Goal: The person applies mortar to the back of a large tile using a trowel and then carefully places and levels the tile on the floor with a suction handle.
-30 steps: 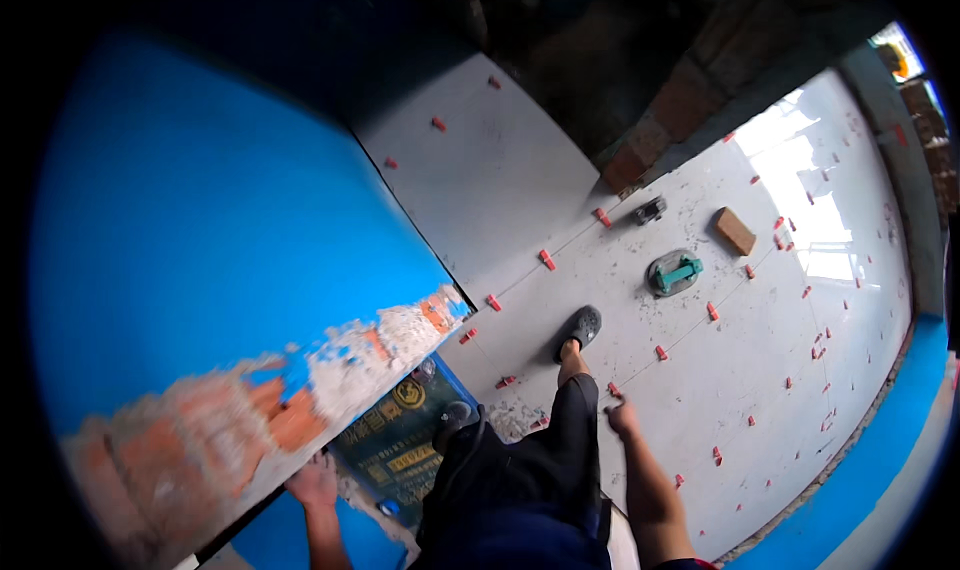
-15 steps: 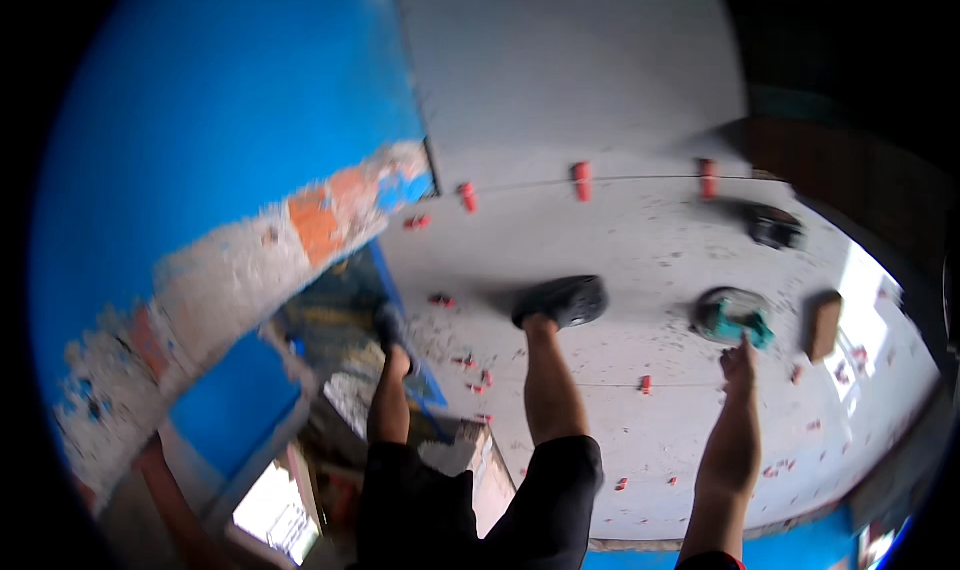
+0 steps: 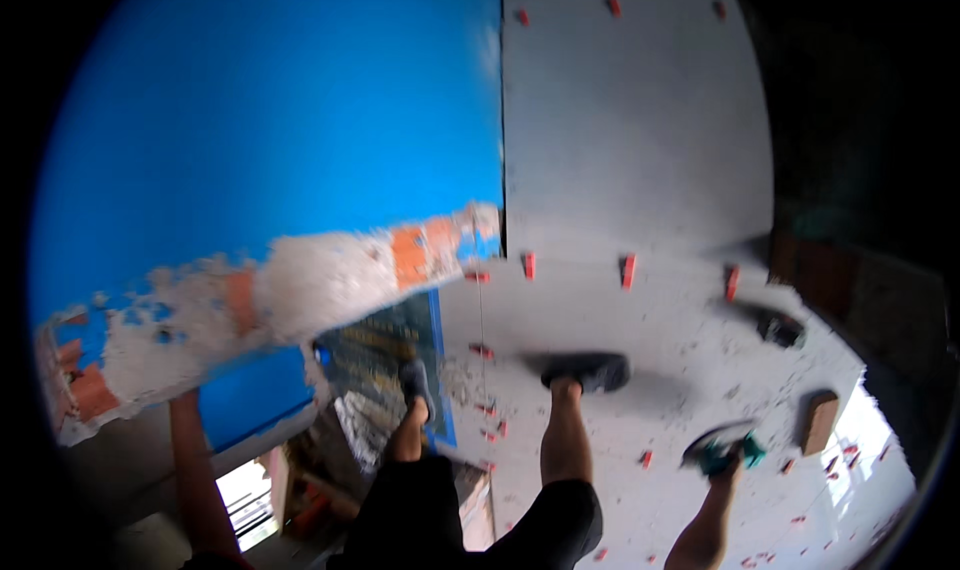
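Note:
My right hand is closed on the green handle of a suction lifter, whose dark round base shows behind it on the large grey tile; motion blurs the fingers. My left forearm reaches up at the lower left to the broken lower edge of the blue wall. The left hand itself is hidden there, so its fingers do not show. Small red tile-levelling wedges stand along the tile joints.
One foot in a dark clog is on the tile; the other shoe is by the blue-edged strip at left. A black device and a brown block lie at right. Bare brick shows along the wall's broken edge.
The view has shifted, so the wall and tiles sit lower and farther right. My right hand has gone from fingertips at the green handle to closing around it.

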`<action>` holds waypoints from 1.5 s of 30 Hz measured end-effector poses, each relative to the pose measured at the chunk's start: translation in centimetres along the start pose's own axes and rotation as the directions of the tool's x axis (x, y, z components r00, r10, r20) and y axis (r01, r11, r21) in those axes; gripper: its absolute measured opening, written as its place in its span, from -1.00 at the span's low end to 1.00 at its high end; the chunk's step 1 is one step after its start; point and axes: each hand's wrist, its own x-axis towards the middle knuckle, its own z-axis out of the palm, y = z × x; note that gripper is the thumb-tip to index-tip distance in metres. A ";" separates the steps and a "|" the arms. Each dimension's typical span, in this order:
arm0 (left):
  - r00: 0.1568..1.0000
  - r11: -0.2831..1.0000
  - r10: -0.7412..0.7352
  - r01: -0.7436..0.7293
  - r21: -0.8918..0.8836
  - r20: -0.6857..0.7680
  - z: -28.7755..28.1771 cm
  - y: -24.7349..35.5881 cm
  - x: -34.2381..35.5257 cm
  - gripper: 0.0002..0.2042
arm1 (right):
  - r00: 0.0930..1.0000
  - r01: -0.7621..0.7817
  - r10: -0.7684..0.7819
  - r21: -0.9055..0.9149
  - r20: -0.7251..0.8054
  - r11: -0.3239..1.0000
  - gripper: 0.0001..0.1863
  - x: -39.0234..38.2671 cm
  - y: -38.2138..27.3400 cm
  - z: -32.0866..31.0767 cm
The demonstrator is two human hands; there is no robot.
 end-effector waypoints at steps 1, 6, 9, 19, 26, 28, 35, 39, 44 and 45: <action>0.999 1.000 0.022 -0.022 0.000 0.023 1.0 2.4 0.0 -0.45 | 0.996 -0.003 0.008 -0.055 0.094 0.998 -0.52 -3.4 2.2 0.9; 0.999 0.996 -0.014 0.017 -0.093 0.034 -5.1 2.4 1.6 -0.44 | 0.972 -0.174 0.211 -0.283 0.107 0.943 -0.41 -19.9 4.0 6.9; 0.996 0.988 -0.023 0.037 -0.150 0.090 -5.7 -0.9 3.9 -0.43 | 0.972 -0.054 0.109 -0.253 0.206 0.966 -0.37 -28.4 4.6 11.8; 0.641 0.901 -0.433 0.279 0.333 0.633 -11.3 6.2 2.6 -0.48 | 0.762 0.236 -0.266 0.129 0.591 0.963 -0.16 -57.7 14.8 23.2; 0.092 0.331 -0.900 -0.491 0.806 0.426 -46.2 0.1 2.6 -0.52 | 0.725 0.251 -0.156 -0.047 0.671 0.967 -0.27 -64.8 27.2 30.1; 0.111 0.152 -0.969 -0.443 0.884 0.222 -55.1 -0.8 3.7 -0.53 | 0.837 0.206 -0.082 -0.171 0.542 0.963 -0.31 -66.3 33.9 33.6; 0.791 0.113 -0.607 0.185 0.976 -0.080 -67.4 -8.1 10.4 -0.68 | 0.859 -0.013 0.436 -0.841 0.268 0.542 -0.34 -57.1 53.2 37.2; 0.630 0.561 -0.759 0.504 0.657 0.166 -45.2 -7.0 16.6 -0.71 | 0.961 0.103 0.226 -0.963 0.162 0.250 -0.29 -54.3 51.6 41.0; 0.552 0.774 -0.563 0.091 0.627 0.615 -40.0 -1.8 19.7 -0.56 | 0.985 0.144 0.106 -0.984 0.132 -0.108 -0.29 -67.0 57.5 52.9; 0.496 0.759 -0.589 0.071 0.647 0.637 -39.8 -2.5 21.8 -0.53 | 0.977 0.115 0.183 -0.993 0.105 -0.042 -0.29 -66.9 58.2 54.7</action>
